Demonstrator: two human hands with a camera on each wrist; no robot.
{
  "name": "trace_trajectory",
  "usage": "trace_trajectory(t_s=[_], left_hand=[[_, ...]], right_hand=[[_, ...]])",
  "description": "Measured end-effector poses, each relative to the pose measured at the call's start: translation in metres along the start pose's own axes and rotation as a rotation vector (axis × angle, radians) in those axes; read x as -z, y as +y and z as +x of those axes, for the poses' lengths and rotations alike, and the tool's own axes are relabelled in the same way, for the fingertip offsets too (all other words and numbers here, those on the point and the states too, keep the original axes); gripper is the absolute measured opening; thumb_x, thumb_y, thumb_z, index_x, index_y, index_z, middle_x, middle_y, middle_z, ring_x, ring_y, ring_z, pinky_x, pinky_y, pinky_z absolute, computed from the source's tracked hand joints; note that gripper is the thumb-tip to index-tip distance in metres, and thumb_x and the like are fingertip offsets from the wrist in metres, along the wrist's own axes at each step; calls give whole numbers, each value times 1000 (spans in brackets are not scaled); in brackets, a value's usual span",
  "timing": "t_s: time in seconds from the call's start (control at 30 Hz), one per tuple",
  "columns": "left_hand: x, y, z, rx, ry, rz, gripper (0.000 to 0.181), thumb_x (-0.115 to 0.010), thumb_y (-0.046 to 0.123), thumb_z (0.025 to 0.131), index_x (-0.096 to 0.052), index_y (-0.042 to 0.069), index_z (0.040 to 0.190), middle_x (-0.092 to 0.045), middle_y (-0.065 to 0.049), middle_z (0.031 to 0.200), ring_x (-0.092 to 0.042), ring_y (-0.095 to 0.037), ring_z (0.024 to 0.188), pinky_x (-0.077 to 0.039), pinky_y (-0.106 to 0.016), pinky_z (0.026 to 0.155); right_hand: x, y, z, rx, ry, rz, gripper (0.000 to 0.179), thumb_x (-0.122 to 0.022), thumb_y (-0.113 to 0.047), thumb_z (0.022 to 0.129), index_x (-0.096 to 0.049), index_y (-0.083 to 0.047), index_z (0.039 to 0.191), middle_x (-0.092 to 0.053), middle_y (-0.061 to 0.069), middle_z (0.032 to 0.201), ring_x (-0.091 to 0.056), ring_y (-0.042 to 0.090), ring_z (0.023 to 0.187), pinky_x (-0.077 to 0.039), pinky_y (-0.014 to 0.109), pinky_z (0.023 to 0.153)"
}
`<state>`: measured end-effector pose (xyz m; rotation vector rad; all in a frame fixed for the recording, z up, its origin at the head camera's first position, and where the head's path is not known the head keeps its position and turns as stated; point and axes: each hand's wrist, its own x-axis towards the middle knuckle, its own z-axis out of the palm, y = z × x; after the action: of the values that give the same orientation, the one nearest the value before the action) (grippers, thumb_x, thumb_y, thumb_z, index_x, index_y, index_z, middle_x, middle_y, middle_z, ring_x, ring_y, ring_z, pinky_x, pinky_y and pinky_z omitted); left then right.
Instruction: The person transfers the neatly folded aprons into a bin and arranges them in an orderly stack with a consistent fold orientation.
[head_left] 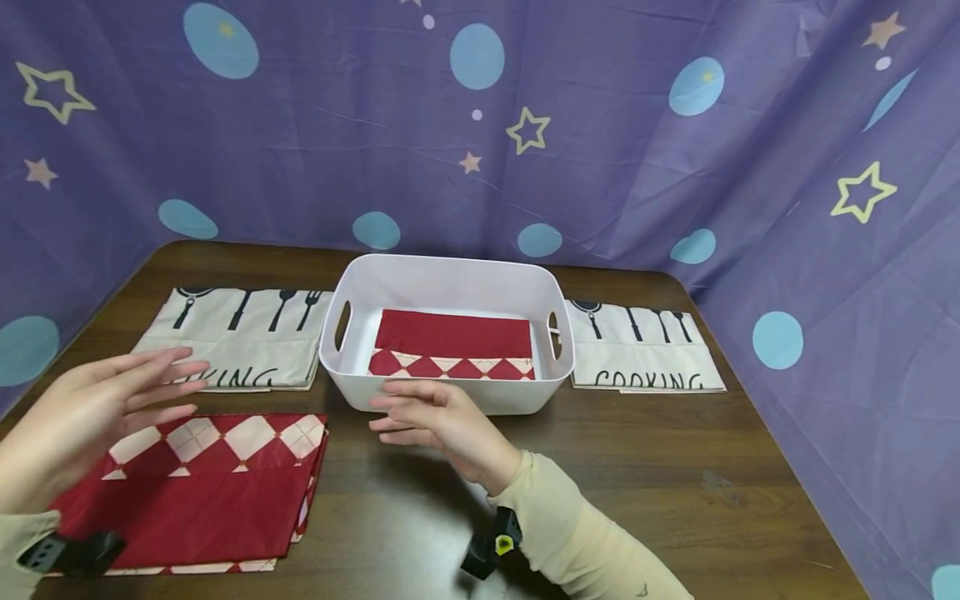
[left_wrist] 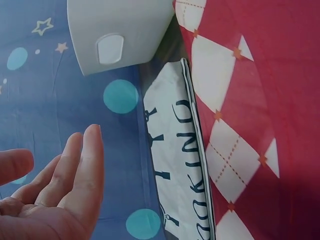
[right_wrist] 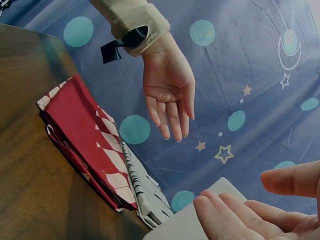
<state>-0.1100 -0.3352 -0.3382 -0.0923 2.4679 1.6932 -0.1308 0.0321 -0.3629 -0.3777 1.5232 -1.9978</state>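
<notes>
Our left hand [head_left: 101, 408], fingers loosely spread, holds nothing; the red cloth [head_left: 198, 517] lies below it, long side crosswise. Our right hand [head_left: 442, 423], also spread, is farther off.

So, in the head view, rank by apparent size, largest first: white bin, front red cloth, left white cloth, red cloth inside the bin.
Largest: white bin and front red cloth, too alike to rank; the cloth lies nearer the camera.
Then: left white cloth.
Smallest: red cloth inside the bin.
</notes>
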Motion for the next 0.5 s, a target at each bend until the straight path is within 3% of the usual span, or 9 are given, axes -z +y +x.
trace_trajectory(t_s=[0.2, 0.33, 0.4, 0.5], left_hand=[[6, -11, 0, 4, 7, 34, 62, -43, 31, 107, -22, -5, 153, -63, 32, 108, -67, 8, 90, -58, -18, 68], [9, -18, 1, 24, 18, 7, 73, -43, 30, 107, -8, -16, 151, -61, 35, 105, -67, 9, 87, -58, -17, 66], [11, -22, 1, 23, 19, -77, 66, -45, 27, 106, -15, -8, 154, -64, 31, 104, -68, 7, 86, -58, -18, 66], [15, -29, -1, -6, -2, -259, 37, -47, 20, 106, -47, 16, 143, -71, 22, 103, -71, 1, 87, -59, -20, 66]], right_hand=[[-2, 7, 1, -22, 9, 21, 46, -55, -5, 96, -48, 6, 140, -56, 27, 137, -64, 37, 117, -54, 42, 98], [-4, 13, 3, -38, 25, 28, 46, -55, -5, 96, -48, 7, 140, -58, 27, 136, -64, 38, 117, -54, 42, 98], [-4, 17, 4, -43, 36, 32, 46, -54, -5, 97, -48, 8, 140, -59, 27, 135, -64, 39, 116, -54, 42, 97], [-5, 21, 6, -47, 53, 38, 44, -54, -4, 97, -49, 8, 139, -60, 26, 133, -65, 39, 116, -55, 42, 97]])
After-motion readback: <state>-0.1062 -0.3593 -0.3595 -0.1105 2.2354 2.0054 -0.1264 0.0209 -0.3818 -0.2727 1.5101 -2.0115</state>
